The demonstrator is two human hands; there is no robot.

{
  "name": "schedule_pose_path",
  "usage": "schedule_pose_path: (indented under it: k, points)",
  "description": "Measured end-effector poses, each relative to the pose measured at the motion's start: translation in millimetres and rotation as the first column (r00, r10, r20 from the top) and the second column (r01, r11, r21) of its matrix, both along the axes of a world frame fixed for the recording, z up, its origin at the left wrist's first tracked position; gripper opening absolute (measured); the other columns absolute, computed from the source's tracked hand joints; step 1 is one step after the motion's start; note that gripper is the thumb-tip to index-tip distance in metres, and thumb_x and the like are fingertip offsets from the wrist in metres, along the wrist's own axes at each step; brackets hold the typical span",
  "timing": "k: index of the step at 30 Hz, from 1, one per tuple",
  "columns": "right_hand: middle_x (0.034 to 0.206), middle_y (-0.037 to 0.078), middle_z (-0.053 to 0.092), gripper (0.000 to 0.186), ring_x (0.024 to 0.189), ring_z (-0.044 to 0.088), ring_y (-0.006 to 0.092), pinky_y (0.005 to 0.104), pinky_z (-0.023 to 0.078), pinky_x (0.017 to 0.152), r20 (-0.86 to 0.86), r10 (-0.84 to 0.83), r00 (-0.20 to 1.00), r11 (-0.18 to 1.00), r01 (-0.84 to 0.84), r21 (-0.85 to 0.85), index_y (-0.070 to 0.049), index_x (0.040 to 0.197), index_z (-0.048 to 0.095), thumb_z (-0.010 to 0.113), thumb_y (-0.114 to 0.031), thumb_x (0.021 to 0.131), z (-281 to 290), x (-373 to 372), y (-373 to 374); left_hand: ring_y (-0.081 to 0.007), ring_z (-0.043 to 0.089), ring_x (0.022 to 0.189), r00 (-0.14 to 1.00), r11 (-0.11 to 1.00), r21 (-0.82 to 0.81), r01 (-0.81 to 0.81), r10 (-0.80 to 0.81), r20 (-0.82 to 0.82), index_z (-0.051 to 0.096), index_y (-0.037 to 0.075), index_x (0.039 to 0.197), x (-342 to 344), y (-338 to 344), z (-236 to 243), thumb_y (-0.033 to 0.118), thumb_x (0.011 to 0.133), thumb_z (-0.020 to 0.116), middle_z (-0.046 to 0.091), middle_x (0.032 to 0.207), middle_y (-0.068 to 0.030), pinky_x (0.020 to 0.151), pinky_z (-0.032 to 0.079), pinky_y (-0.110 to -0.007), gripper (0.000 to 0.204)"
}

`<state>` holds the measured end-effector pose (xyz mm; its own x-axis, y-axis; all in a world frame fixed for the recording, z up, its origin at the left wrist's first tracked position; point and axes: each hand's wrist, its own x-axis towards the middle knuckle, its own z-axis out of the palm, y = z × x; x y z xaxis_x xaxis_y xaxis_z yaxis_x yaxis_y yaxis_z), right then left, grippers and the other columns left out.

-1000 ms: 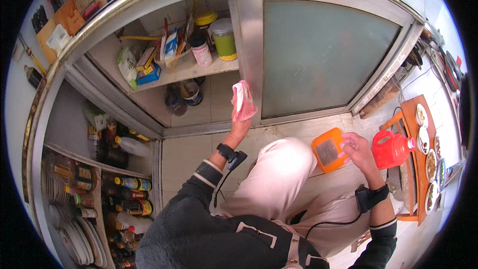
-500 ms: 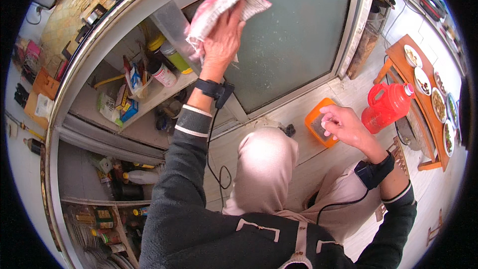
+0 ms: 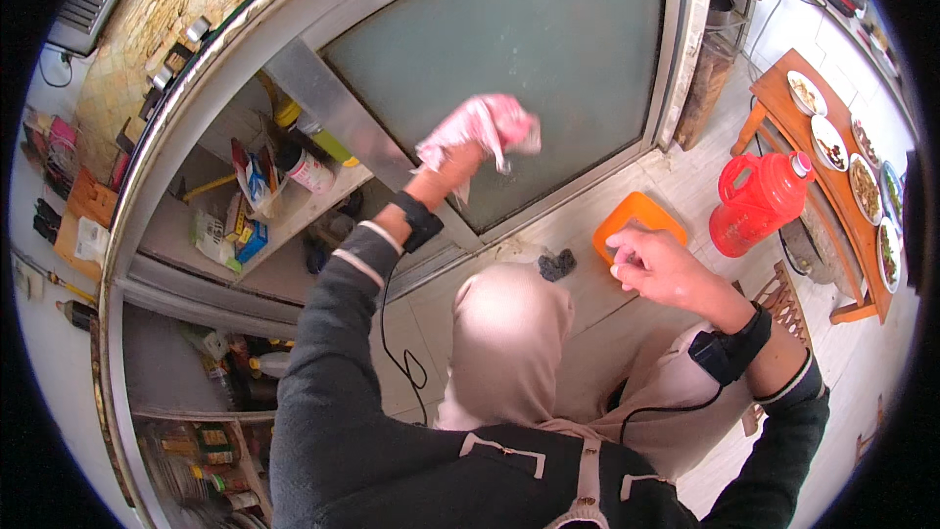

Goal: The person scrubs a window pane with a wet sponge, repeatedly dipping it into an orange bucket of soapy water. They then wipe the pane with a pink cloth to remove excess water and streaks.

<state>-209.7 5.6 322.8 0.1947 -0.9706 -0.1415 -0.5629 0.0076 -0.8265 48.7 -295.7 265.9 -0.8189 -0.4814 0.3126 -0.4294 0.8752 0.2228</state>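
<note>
My left hand [image 3: 460,165] is closed on a pink-and-white cloth [image 3: 480,127], held against the frosted glass panel [image 3: 509,49] of a sliding cabinet door. The cloth covers most of the fingers and is slightly blurred. My right hand [image 3: 661,264] is raised beside the orange plastic basin [image 3: 654,208], partly in front of it. Its fingers are loosely bent and apart, and I see nothing held in them. A dark grey scouring pad [image 3: 557,264] lies on the floor between my knee and the basin.
A red thermos jug [image 3: 754,206] stands right of the basin. Behind it is a wooden bench [image 3: 783,88] with several plates of food. At left, open cabinet shelves [image 3: 304,201] hold bottles and boxes. A black cable [image 3: 406,362] hangs from my left wrist.
My left hand has moved the cloth down and to the right across the glass. My right hand has dropped slightly, and more of the scouring pad shows. The view has shifted a little.
</note>
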Motion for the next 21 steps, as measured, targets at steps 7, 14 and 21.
schedule_pose_path:
  k: [7,14,21]
  points:
    - [0.087,0.019,0.068,0.032,0.079,0.067,0.0339,0.0399,0.052,0.069,0.051,0.012,0.999,0.998,-0.009,-0.063,0.003,0.112,0.058,0.065,-0.016,0.087,11.7,5.6,3.6,-0.032,0.049,0.124,0.913,0.63,-0.712,-0.31,0.405,-0.039,0.042,0.012,0.141,-64.1,-2.8,131.2,0.045,0.088,0.057,0.049,0.136,-0.0178,0.102,0.039,-0.049,0.064]
    - [0.093,0.015,0.068,0.034,0.071,0.065,0.0257,0.0355,0.052,0.065,-0.068,0.036,0.997,0.984,-0.047,-0.17,0.001,0.117,0.056,0.066,-0.012,0.087,12.5,2.9,9.0,-0.0283,0.055,0.117,0.988,0.841,-0.537,-0.063,0.129,0.086,0.048,0.012,0.134,-89.0,-7.4,-3.1,0.036,0.087,0.056,0.054,0.128,-0.0168,0.093,0.045,-0.045,0.053]
    - [0.092,0.017,0.067,0.034,0.074,0.065,0.0278,0.0369,0.051,0.065,-0.078,0.072,0.994,0.983,-0.084,-0.165,0.002,0.117,0.056,0.065,-0.015,0.088,18.6,1.8,13.5,-0.0245,0.06,0.109,0.881,0.938,-0.304,0.169,-0.005,0.473,0.055,0.011,0.127,-62.2,-16.4,-29.0,0.026,0.087,0.056,0.06,0.12,-0.0158,0.084,0.05,-0.041,0.043]
